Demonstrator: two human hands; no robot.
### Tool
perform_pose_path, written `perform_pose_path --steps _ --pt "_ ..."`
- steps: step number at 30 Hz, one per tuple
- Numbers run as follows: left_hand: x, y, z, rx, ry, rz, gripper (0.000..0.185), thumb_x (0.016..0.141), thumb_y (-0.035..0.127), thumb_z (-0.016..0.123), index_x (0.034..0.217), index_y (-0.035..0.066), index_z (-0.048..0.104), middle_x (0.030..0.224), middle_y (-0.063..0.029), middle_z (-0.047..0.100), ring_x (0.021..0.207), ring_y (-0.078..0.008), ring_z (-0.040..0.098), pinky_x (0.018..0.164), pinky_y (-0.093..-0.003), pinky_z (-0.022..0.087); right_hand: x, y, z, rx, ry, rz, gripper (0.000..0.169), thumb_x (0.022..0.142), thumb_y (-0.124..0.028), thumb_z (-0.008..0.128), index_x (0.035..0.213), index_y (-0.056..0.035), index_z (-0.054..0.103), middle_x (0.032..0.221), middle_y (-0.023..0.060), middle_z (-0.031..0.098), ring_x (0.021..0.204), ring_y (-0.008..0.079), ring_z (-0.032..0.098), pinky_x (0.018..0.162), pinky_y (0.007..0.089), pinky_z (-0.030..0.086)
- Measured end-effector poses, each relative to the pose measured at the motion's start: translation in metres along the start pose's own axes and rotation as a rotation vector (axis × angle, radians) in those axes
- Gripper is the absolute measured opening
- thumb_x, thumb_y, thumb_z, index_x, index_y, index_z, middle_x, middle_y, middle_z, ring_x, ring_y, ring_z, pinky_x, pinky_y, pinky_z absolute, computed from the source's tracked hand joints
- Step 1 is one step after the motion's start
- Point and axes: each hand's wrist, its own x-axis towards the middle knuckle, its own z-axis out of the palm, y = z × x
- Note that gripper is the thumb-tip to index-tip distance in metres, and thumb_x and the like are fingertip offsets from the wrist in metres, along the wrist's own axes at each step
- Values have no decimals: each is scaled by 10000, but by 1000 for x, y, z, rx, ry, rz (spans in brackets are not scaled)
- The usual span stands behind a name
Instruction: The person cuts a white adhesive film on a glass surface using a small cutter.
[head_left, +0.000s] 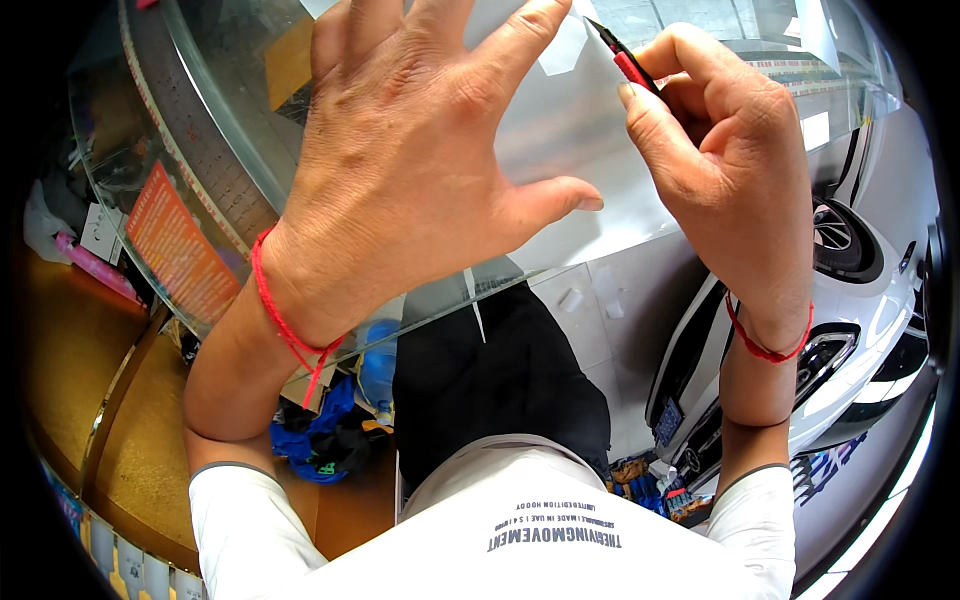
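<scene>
My left hand is spread over a shiny whitish sheet on a glass tabletop. Its fingers are apart and hold nothing; the fingertips run past the top edge of the picture. In my right hand is a red and black utility knife, pinched between thumb and fingers. The blade points up and to the left, close to my left index finger. Whether its tip touches the sheet, I cannot tell. A red string circles each wrist.
Under the glass at left lies an orange printed card, beside a long dark strip. Below the table are a blue plastic bottle and a blue and black bundle. A white car stands at right. Paper scraps lie on the floor tiles.
</scene>
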Motion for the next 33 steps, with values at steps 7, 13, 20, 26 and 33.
perform_pose_path --steps 7,13,20,26,33 --pt "-4 1 -3 -11 2 -9 813 645 367 940 1314 14 643 1439 -148 557 1304 -373 527 1079 -484 444 0 5 2 -50 15 -27 36 954 -16 649 934 1 624 627 -16 567 588 19 381 508 247 280" --pt "-5 1 -1 -20 -4 -14 808 648 365 938 1313 13 643 1437 -150 557 1303 -373 529 1078 -484 445 -8 6 7 47 68 -12 34 955 -9 644 937 2 617 621 -17 551 586 18 379 510 243 278" --pt "-11 1 -6 -29 -11 -20 802 652 363 935 1312 11 643 1436 -152 558 1302 -374 530 1077 -483 447 -13 8 3 4 27 69 26 959 -13 646 949 1 626 626 -23 551 586 10 378 508 235 272" --pt "-4 8 -2 -37 -12 -21 798 656 361 933 1310 9 643 1435 -153 558 1302 -375 531 1076 -483 448 -9 14 -1 31 -1 105 39 968 -28 646 952 -2 622 629 -20 565 587 13 392 522 237 283" --pt "-15 6 -10 -53 -8 -26 792 660 359 930 1309 7 644 1433 -155 559 1301 -375 533 1076 -482 449 -14 9 2 25 29 30 40 968 -27 648 953 -7 616 634 -27 550 590 12 377 516 235 276"
